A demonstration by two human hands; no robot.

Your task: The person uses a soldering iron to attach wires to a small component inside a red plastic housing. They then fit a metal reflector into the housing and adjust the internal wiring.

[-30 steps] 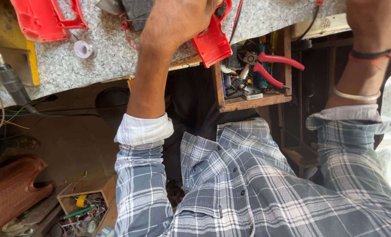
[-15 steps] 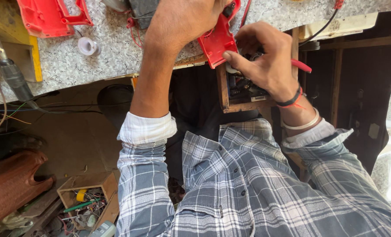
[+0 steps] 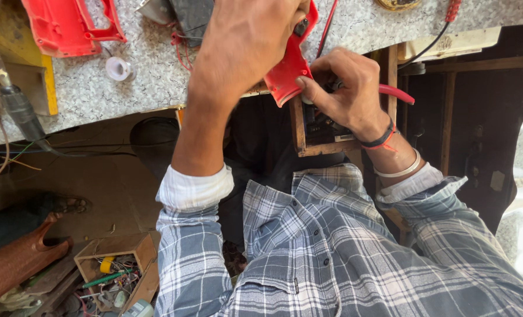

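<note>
**Red plastic housing held at the table edge, right hand in the tool drawer**

Red plastic housing half (image 3: 288, 70), apparently part of a power-tool shell, sits at the front edge of the speckled stone table (image 3: 156, 88). The left hand (image 3: 246, 41) covers its upper part with fingers wrapped closed around it. The right hand (image 3: 346, 88) reaches into the open wooden drawer (image 3: 326, 147) below the table edge; its thumb presses the lower tip of the housing, and its other fingers are curled narrow over a red-handled plier (image 3: 397, 93).

Progress, as judged: the shell is in two parts, with a second red housing half (image 3: 68, 23) lying apart at the far left of the table beside a small white tape roll (image 3: 119, 68). Red wires (image 3: 182, 50) trail loose, so the unit appears open and not reassembled.

Not determinable: whether the right fingers actually grip the plier or only rest on it; the drawer contents, screened by the hand; the component under the left palm. A floor box of oddments (image 3: 112, 273) is too cluttered to itemise.
</note>
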